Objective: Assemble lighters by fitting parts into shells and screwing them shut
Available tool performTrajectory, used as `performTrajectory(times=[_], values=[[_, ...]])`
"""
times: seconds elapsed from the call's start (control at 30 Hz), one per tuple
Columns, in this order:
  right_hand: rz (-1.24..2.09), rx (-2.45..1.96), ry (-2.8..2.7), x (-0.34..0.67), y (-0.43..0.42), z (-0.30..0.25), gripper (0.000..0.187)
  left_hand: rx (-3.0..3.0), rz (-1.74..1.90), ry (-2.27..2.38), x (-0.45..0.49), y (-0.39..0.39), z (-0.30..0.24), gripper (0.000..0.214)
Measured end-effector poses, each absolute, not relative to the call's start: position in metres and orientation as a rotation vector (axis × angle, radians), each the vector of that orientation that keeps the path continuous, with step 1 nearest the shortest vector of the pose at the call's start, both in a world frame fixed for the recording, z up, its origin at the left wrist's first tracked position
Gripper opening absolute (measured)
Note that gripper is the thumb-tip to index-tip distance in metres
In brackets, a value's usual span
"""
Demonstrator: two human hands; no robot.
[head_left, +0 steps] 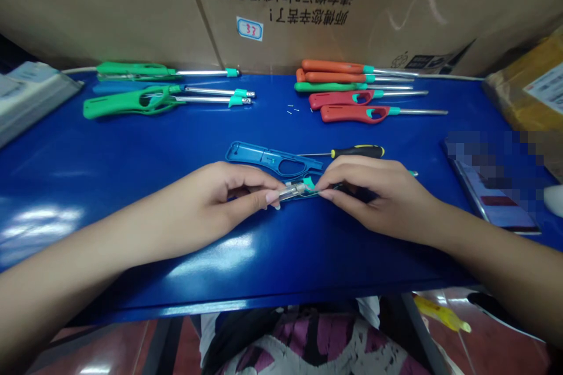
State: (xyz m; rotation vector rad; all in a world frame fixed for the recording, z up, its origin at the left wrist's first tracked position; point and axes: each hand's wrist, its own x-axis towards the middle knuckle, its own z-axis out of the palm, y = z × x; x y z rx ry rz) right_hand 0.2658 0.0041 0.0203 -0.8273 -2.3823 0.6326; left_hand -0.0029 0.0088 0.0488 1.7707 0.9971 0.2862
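My left hand (224,202) pinches a small clear lighter fuel tank (290,191) between thumb and fingers. At the tank's right end is a teal plastic piece (308,183). My right hand (382,196) has its thumb and fingertips closed on a thin wire or tube (314,190) beside that end. Another casing part lies under the hands, mostly hidden. Just behind them rests an open blue lighter casing half (248,154), hollow side up. A black and yellow screwdriver (358,152) lies behind my right hand, its shaft pointing left.
Green stick lighters (127,102) and a blue one lie at the back left. Several orange, green and red lighters (354,113) lie at the back right, with tiny screws (290,109) between the groups. A cardboard box (281,41) walls the back. A phone (497,199) sits right.
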Motion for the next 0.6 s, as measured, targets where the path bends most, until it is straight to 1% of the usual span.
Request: performTrajectory(times=[0.27,0.47,0.6], values=[[0.603,-0.795,-2.443,0.2653,0.0050,0.0212,0.013,1.818,0.295,0.989,-0.0028,0.0097,0.0495,0.024],[0.592,-0.772,-2.426,0.2660,0.0056,0.0203,0.013,1.804,0.271,1.010,-0.0048,0.0091,0.0474,0.028],[0.572,-0.754,-2.482,0.2669,0.0061,0.0197,0.013,1.829,0.291,0.997,-0.0028,0.0091,0.0491,0.026]])
